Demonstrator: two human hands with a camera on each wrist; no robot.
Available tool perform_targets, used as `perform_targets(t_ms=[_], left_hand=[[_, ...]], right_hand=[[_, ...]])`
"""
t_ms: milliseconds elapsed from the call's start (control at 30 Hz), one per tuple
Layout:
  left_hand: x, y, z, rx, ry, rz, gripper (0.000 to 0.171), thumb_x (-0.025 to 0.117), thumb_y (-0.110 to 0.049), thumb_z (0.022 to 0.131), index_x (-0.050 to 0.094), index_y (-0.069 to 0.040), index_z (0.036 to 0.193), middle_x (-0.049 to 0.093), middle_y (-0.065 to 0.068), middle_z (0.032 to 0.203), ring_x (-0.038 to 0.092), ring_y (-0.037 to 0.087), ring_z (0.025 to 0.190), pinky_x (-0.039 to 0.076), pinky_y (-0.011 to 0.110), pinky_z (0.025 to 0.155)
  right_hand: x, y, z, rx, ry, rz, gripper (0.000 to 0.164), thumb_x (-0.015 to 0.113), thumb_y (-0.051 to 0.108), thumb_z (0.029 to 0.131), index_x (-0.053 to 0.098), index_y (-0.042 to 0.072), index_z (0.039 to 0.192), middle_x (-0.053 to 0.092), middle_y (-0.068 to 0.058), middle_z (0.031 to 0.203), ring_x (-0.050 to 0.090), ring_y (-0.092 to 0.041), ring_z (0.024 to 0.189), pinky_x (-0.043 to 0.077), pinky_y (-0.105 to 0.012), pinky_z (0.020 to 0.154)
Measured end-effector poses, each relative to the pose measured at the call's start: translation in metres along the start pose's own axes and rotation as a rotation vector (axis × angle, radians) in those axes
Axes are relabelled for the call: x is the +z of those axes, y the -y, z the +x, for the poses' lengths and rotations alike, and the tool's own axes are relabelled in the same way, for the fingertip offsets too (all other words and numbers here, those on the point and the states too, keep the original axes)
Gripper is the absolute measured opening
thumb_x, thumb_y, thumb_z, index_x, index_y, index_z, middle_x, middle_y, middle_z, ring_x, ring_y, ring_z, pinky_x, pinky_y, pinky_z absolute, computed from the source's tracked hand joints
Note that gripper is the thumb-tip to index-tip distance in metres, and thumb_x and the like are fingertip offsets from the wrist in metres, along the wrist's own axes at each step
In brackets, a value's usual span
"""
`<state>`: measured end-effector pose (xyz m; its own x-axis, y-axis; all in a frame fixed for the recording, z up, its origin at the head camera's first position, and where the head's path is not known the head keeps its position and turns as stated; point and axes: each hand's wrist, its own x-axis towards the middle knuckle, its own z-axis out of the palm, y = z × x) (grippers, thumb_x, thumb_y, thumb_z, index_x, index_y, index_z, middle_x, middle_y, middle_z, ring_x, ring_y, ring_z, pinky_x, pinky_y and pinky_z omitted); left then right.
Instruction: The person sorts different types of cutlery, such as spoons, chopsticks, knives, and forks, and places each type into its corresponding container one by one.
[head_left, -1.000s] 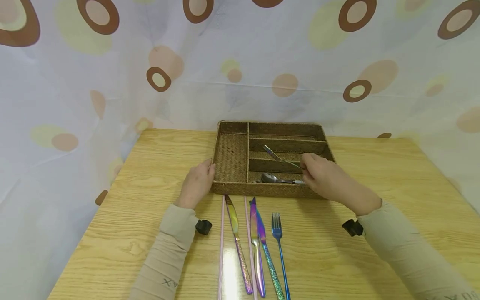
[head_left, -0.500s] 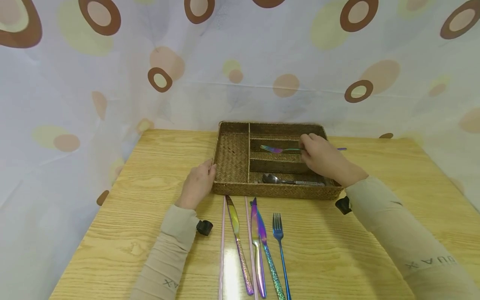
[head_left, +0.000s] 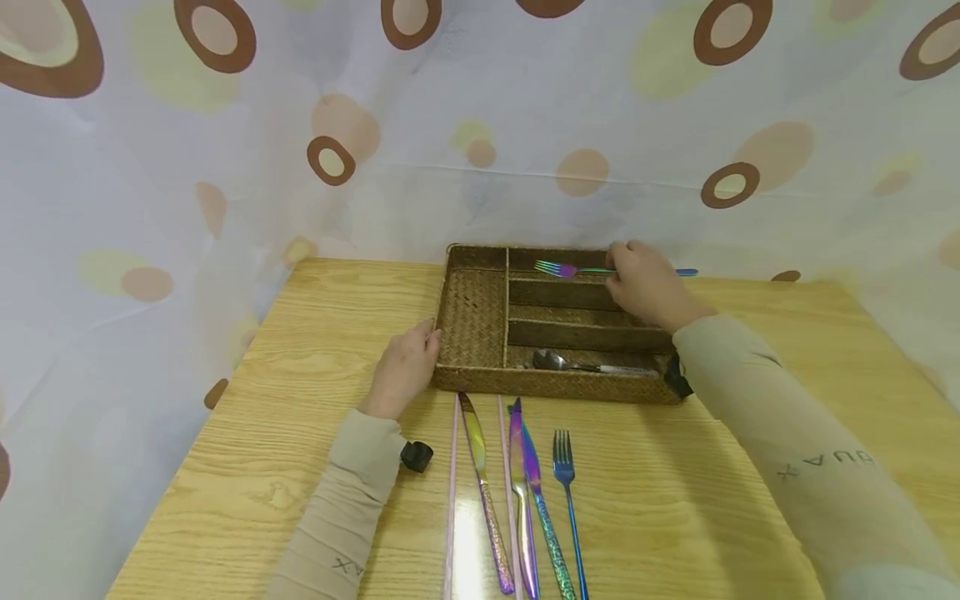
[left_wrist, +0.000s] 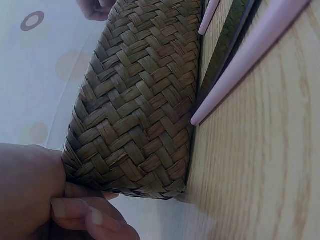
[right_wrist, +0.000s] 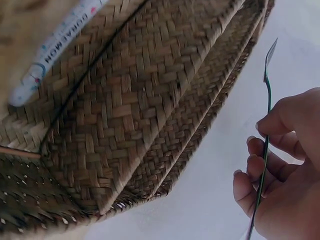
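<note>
A brown woven cutlery tray (head_left: 525, 382) with several compartments sits at the back of the table. My left hand (head_left: 403, 367) grips its left wall near the front corner; in the left wrist view, curled fingertips (left_wrist: 102, 220) show beside the weave. A rainbow-coloured fork (head_left: 567, 270) is pinched in my right hand (head_left: 649, 282), level above the tray's back compartment, tines pointing left. The right wrist view shows the fork (right_wrist: 269, 95) between thumb and fingers, apart from the tray. In the front compartment lies a spoon (head_left: 551, 360) with a white printed handle (right_wrist: 55, 50).
On the table in front of the tray lie a gold-and-purple knife (head_left: 476, 442), two more knives side by side, including a purple one (head_left: 517, 442), a blue fork (head_left: 564, 467) and two pink chopsticks (head_left: 452, 500). A patterned curtain (head_left: 525, 125) hangs right behind the tray.
My right hand has carried the fork backward, from over the front of the tray to above its back compartment, and turned it level. My left hand stays at the tray's left side.
</note>
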<state>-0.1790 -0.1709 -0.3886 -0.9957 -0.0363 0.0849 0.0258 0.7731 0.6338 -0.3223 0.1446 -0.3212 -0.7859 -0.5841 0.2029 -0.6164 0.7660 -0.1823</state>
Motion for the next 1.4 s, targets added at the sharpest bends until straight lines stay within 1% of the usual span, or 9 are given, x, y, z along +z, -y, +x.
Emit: perform_targets(t_ms=[167,367,500,600,833,1033,1267,1333,1400], left_hand=[[0.001,-0.001,0.0,-0.002,-0.01,-0.002,0.042,0.034,-0.024,0.101,0.039,0.001,0.134,0.043,0.004,0.049,0.033,0.013,0.036,0.033,0.025,0.035],[0.001,-0.001,-0.001,0.002,-0.008,0.001,0.042,0.033,-0.025,0.102,0.038,0.001,0.134,0.043,0.004,0.048,0.031,0.013,0.035,0.033,0.025,0.035],[0.002,-0.002,-0.001,-0.004,-0.007,-0.002,0.043,0.033,-0.026,0.102,0.038,0.001,0.135,0.042,0.003,0.049,0.031,0.013,0.036,0.033,0.025,0.035],[0.003,-0.003,-0.001,0.003,-0.009,-0.004,0.043,0.033,-0.025,0.102,0.038,0.001,0.135,0.042,0.003,0.049,0.031,0.012,0.036,0.033,0.024,0.035],[0.003,-0.007,-0.001,0.006,-0.008,-0.009,0.042,0.034,-0.024,0.102,0.038,0.002,0.134,0.042,0.003,0.05,0.032,0.012,0.037,0.032,0.023,0.035],[0.005,-0.01,0.001,0.033,-0.021,0.006,0.041,0.034,-0.023,0.101,0.04,0.003,0.132,0.043,0.003,0.051,0.033,0.012,0.037,0.031,0.023,0.034],[0.007,-0.012,0.002,0.039,-0.023,0.021,0.041,0.033,-0.024,0.102,0.041,0.002,0.132,0.043,0.003,0.052,0.032,0.011,0.038,0.03,0.023,0.035],[0.008,-0.013,0.002,0.035,-0.017,0.016,0.041,0.034,-0.024,0.102,0.041,0.002,0.132,0.042,0.003,0.051,0.032,0.011,0.038,0.03,0.023,0.035],[0.008,-0.014,0.002,0.034,-0.014,0.014,0.041,0.034,-0.024,0.102,0.041,0.002,0.132,0.042,0.003,0.051,0.032,0.011,0.038,0.03,0.023,0.035]], right_hand=[[-0.003,-0.001,0.01,0.005,-0.002,-0.003,0.018,0.042,0.003,0.087,0.051,-0.006,0.1,0.051,-0.023,0.093,0.049,-0.034,0.081,0.044,-0.046,0.07],[-0.003,-0.002,0.02,0.055,0.078,0.001,0.02,0.041,0.004,0.087,0.049,-0.005,0.103,0.049,-0.023,0.097,0.048,-0.034,0.086,0.043,-0.046,0.073],[-0.001,-0.002,0.024,0.049,0.103,-0.02,0.02,0.042,0.004,0.085,0.05,-0.004,0.101,0.049,-0.022,0.096,0.048,-0.034,0.085,0.043,-0.047,0.071],[0.001,-0.003,0.026,0.05,0.124,-0.01,0.021,0.041,0.004,0.084,0.05,-0.004,0.101,0.05,-0.022,0.096,0.048,-0.034,0.085,0.043,-0.047,0.072],[0.008,-0.009,0.026,0.033,0.222,-0.006,0.03,0.043,0.006,0.084,0.049,-0.005,0.111,0.049,-0.024,0.106,0.048,-0.036,0.095,0.043,-0.049,0.08],[0.012,-0.011,0.021,0.011,0.329,-0.044,0.036,0.047,0.0,0.085,0.047,-0.004,0.12,0.046,-0.025,0.118,0.043,-0.039,0.107,0.041,-0.052,0.085],[0.016,-0.011,0.018,0.064,0.498,-0.016,0.053,0.042,-0.005,0.085,0.028,-0.007,0.135,0.034,-0.031,0.135,0.035,-0.042,0.12,0.034,-0.055,0.096],[0.016,-0.011,0.016,0.083,0.516,-0.011,0.053,0.042,-0.003,0.086,0.026,-0.007,0.137,0.032,-0.031,0.137,0.034,-0.042,0.121,0.033,-0.055,0.097],[0.015,-0.012,0.014,0.093,0.511,-0.002,0.05,0.042,0.0,0.088,0.028,-0.007,0.135,0.035,-0.031,0.135,0.036,-0.042,0.119,0.035,-0.055,0.095]])
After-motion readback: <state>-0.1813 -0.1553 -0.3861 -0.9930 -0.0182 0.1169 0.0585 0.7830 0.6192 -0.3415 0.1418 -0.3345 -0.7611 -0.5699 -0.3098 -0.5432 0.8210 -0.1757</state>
